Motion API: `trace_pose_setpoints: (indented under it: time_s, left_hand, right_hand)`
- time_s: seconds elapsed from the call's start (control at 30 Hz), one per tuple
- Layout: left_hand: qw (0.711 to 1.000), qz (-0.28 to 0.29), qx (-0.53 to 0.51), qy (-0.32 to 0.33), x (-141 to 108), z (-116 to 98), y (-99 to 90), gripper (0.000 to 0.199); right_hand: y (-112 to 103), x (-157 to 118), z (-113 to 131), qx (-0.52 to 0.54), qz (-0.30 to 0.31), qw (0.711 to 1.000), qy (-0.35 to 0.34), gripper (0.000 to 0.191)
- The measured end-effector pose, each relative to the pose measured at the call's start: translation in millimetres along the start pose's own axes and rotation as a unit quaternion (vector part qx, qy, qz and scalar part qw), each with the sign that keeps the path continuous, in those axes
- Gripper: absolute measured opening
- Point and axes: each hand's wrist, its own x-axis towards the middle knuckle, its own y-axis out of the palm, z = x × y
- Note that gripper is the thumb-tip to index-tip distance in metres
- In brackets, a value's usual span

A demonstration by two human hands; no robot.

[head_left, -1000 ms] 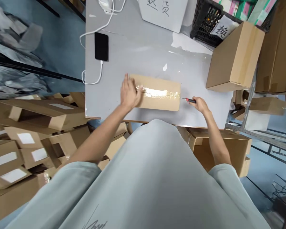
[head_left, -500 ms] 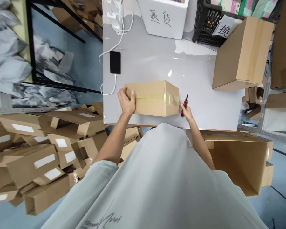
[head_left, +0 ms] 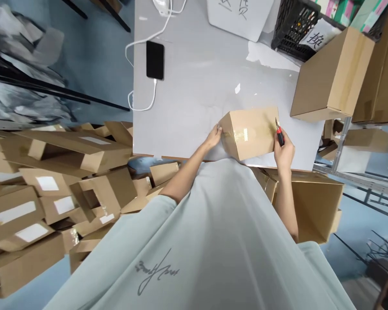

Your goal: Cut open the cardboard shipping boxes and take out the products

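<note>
A closed cardboard box (head_left: 257, 131) sits near the front edge of the grey-white table (head_left: 187, 94), turned at a slant. Clear tape shows on its faces. My left hand (head_left: 213, 137) grips its left end, thumb at the upper corner and the other fingers partly hidden. At the opposite end, my right hand (head_left: 284, 153) is closed around a red and black box cutter (head_left: 280, 134). The cutter's tip points up, close to the box's right edge; whether it touches the cardboard I cannot tell.
A phone (head_left: 155, 60) on a white charging cable lies at the left. Behind stand a white bin (head_left: 239, 21) and a black crate (head_left: 291, 30). A taller carton (head_left: 333, 77) is at the right. Opened cartons (head_left: 61, 181) pile up left; a large open carton (head_left: 317, 206) stands below the table's right side.
The box has moved right and been turned, so a different end faces left. My left hand has shifted right with it. My right hand has risen with the box cutter to the box's right edge.
</note>
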Motion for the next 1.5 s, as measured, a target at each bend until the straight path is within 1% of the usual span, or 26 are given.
trace_pose_setpoints:
  time_s: [0.03,0.07,0.1,0.13,0.17,0.27,0.33,0.4,0.43,0.47,0.5,0.57,0.63,0.67,0.73,0.83,0.97,1.1,1.23,1.4,1.5]
  left_hand:
    - [1.0,-0.014,-0.012,-0.012,-2,-6,-3.8,0.096]
    - [0.999,-0.035,-0.026,-0.02,-5,-16,-10.9,0.092]
    - [0.997,-0.062,-0.045,-0.015,-8,-28,-20.7,0.085]
    - [0.994,-0.087,-0.07,0.011,-12,-42,-32.2,0.074]
    - [0.99,-0.098,-0.09,0.045,-16,-57,-44.4,0.063]
    - [0.982,-0.082,-0.111,0.127,-25,-100,-76.7,0.04]
    - [0.98,-0.063,-0.116,0.148,-25,-114,-89.4,0.03]
    - [0.98,-0.045,-0.127,0.147,-22,-115,-94.3,0.026]
    - [0.98,-0.037,-0.135,0.143,-19,-111,-94.4,0.027]
    - [0.979,-0.032,-0.142,0.14,-17,-106,-93.6,0.028]
    - [0.979,-0.028,-0.149,0.139,-15,-101,-92.1,0.03]
    - [0.977,-0.028,-0.162,0.138,-13,-93,-88.7,0.031]
    - [0.976,-0.029,-0.167,0.139,-14,-89,-85.7,0.031]
    - [0.976,-0.03,-0.166,0.14,-15,-89,-84.6,0.032]
    - [0.976,-0.03,-0.161,0.145,-17,-89,-82.5,0.035]
    - [0.977,-0.026,-0.154,0.147,-18,-87,-79.3,0.043]
    - [0.978,-0.023,-0.149,0.144,-15,-82,-77.0,0.042]
    - [0.978,-0.027,-0.141,0.152,-18,-85,-81.4,0.037]
    - [0.978,-0.031,-0.126,0.162,-23,-94,-88.2,0.032]
    - [0.979,-0.045,-0.111,0.163,-25,-97,-89.5,0.029]
    - [0.978,-0.048,-0.112,0.171,-24,-94,-87.9,0.029]
  right_hand:
    - [2,-3,3,-0.01,-0.003,1.0,-0.004,0.064]
    - [6,-6,6,-0.017,-0.005,1.0,-0.008,0.064]
    - [10,-8,10,-0.024,-0.007,1.0,-0.01,0.065]
    - [15,-11,13,-0.033,-0.009,0.999,-0.011,0.065]
    - [19,-13,16,-0.043,-0.009,0.999,-0.01,0.065]
    - [20,-17,24,-0.078,-0.007,0.997,-0.007,0.063]
    - [13,-23,29,-0.11,-0.035,0.993,0.002,0.061]
    - [3,-34,38,-0.142,-0.071,0.987,0.015,0.06]
    - [-1,-41,45,-0.151,-0.074,0.986,0.017,0.061]
    - [-5,-49,53,-0.151,-0.06,0.987,0.013,0.063]
    - [-7,-57,63,-0.144,-0.031,0.989,0.003,0.065]
    - [-7,-73,86,-0.115,0.054,0.992,-0.018,0.068]
    - [-1,-84,110,-0.084,0.136,0.987,-0.029,0.069]
    - [2,-88,120,-0.072,0.166,0.983,-0.033,0.07]
    - [8,-91,138,-0.06,0.198,0.977,-0.044,0.068]
    - [12,-92,156,-0.084,0.202,0.974,-0.065,0.066]
    - [9,-95,166,-0.126,0.224,0.964,-0.073,0.066]
    - [9,-101,173,-0.166,0.234,0.956,-0.061,0.065]
    - [15,-109,179,-0.214,0.223,0.95,-0.045,0.064]
    - [19,-114,181,-0.209,0.188,0.959,-0.037,0.064]
    - [18,-112,180,-0.203,0.193,0.959,-0.04,0.064]
